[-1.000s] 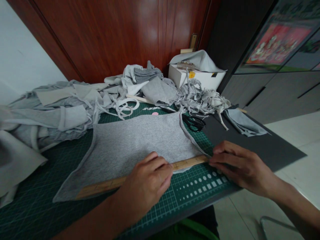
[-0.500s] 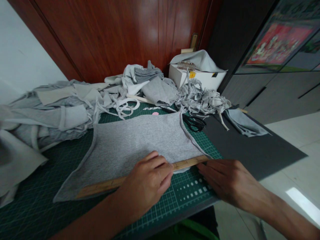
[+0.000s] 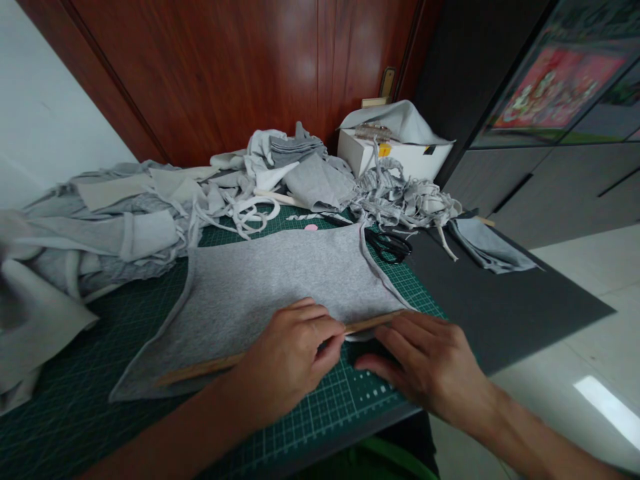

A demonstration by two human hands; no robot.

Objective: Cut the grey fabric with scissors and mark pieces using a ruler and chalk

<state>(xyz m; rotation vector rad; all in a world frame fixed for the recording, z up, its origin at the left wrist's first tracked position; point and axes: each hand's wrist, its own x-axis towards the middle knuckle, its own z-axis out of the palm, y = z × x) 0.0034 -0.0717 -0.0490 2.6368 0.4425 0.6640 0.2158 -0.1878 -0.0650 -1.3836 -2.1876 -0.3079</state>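
Observation:
A piece of grey knit fabric (image 3: 270, 280) lies spread on a green cutting mat (image 3: 330, 400), with a wooden ruler (image 3: 200, 371) along its near edge. My left hand (image 3: 295, 353) pinches the ruler near its middle, and the ruler looks tipped towards its thin edge. At the ruler's right end, my right hand (image 3: 425, 353) lies with its fingers stretched over the wood and its thumb apart on the mat. The fingers hide that end of the ruler. Black-handled scissors (image 3: 389, 247) rest just beyond the fabric's right edge.
Heaped grey cloth (image 3: 120, 213) runs along the left and back of the mat. A white box (image 3: 400, 153) stands at the back right, with tangled fabric strips (image 3: 405, 197) before it. A folded grey cloth (image 3: 493, 247) lies on the dark tabletop (image 3: 475, 300).
My right hand has moved left from beside the ruler's end onto the ruler, its thumb now spread. The ruler has tipped, showing a narrower face. My left hand stays on it.

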